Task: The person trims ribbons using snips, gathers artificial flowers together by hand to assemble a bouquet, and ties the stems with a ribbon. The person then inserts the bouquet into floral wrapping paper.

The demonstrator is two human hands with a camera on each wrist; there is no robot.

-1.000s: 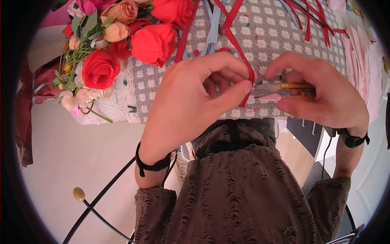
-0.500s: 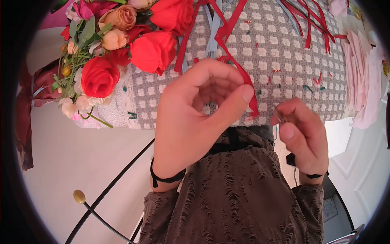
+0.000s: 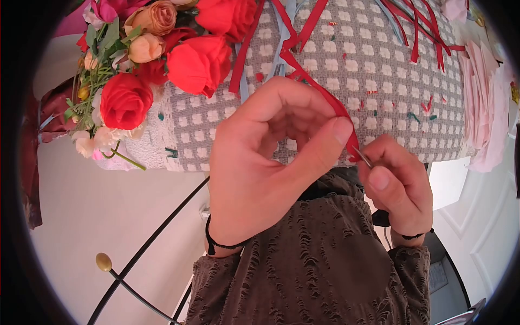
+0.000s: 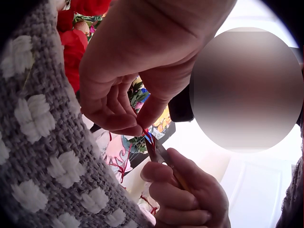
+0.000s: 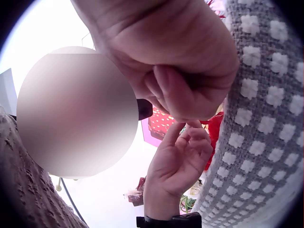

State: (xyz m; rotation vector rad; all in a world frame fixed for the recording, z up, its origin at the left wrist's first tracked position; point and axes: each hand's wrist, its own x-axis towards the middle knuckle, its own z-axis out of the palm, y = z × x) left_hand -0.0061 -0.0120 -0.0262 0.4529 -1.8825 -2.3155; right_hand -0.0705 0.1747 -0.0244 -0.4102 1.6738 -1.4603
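Note:
My left hand [image 3: 244, 168] pinches a narrow red ribbon [image 3: 325, 95] between thumb and forefinger, its other fingers curled in. A short end of the ribbon hangs out past the fingertips. My right hand [image 3: 403, 189] grips a small pair of thread snips [image 4: 165, 161], most of which its fingers cover in the head view. The snips' metal tips reach the ribbon's end, and in the left wrist view the blades lie on either side of it, just below the left fingertips. In the right wrist view the curled right hand hides the snips.
A grey-and-white checked cloth [image 3: 401, 124] covers the surface, scattered with small red and green scraps. Artificial roses [image 3: 197, 65] lie at the left. More red and pale-blue ribbons [image 3: 428, 27] trail at the back. Pink sheets [image 3: 482, 108] stand at the right edge.
My right hand has come down and inward with the snips, turning them so their tips meet the ribbon. My left hand keeps its pinch and has shifted slightly right.

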